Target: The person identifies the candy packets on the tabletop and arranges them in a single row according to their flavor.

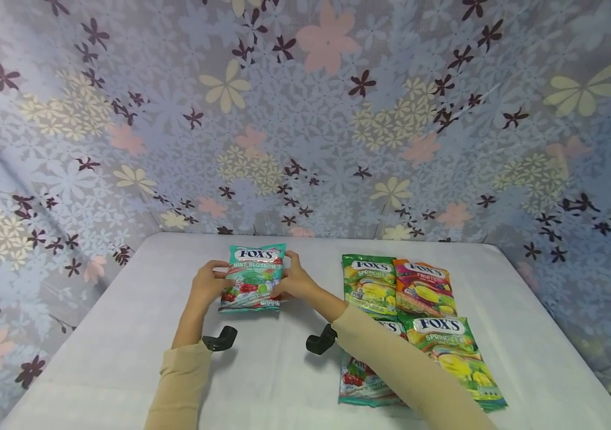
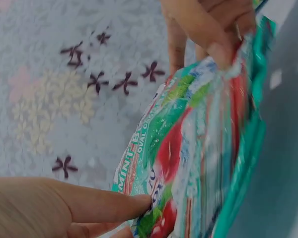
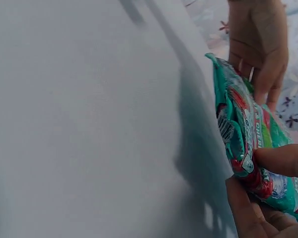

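A teal candy bag marked "FOX'S Mint Blossom" is held between both hands over the left-middle part of the table. My left hand grips its left side, with the thumb on the printed front. Its right side is pinched by my right hand, thumb in front and fingers behind. In the left wrist view the bag bulges between the two hands. The right wrist view shows the bag held off the white surface, its shadow beneath.
To the right lie several other candy bags: a green bag, an orange bag, a larger-looking green bag and a teal bag partly under my right sleeve. They lie on the white-covered table. Floral fabric hangs behind.
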The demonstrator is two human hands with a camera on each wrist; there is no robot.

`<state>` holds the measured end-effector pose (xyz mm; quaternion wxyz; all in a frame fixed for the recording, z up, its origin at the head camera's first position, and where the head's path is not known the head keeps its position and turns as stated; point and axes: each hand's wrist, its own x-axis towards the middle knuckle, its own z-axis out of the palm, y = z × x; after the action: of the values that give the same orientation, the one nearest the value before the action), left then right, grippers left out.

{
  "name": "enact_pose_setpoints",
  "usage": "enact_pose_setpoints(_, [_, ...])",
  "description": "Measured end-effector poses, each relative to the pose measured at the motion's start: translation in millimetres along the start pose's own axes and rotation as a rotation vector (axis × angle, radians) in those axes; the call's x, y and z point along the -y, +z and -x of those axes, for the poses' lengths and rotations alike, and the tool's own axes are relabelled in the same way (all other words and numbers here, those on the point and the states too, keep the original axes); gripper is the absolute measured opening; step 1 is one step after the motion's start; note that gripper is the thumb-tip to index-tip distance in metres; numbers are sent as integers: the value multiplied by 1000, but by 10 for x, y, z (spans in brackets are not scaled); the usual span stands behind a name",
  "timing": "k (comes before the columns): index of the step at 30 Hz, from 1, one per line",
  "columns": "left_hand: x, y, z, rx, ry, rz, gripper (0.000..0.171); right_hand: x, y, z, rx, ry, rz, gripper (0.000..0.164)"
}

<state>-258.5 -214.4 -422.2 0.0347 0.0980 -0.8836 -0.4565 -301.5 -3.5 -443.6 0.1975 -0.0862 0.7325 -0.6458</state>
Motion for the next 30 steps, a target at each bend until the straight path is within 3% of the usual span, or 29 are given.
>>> enact_pose_setpoints(6, [103, -67, -30, -84, -48, -15, 44, -36, 222, -132, -27, -1, 40, 109])
enact_pose_setpoints(13, [197, -134, -50, -159, -30, -72, 40, -60, 424, -232, -37, -22, 46, 109])
enact_pose_setpoints(19, [296, -183, -107, -185, -38, -96, 40, -61, 551, -309, -43, -12, 9, 108])
enact_pose_setpoints(30, [381, -238, -133, -238, -25, -117, 37, -67, 692, -356, -88, -32, 100, 109])
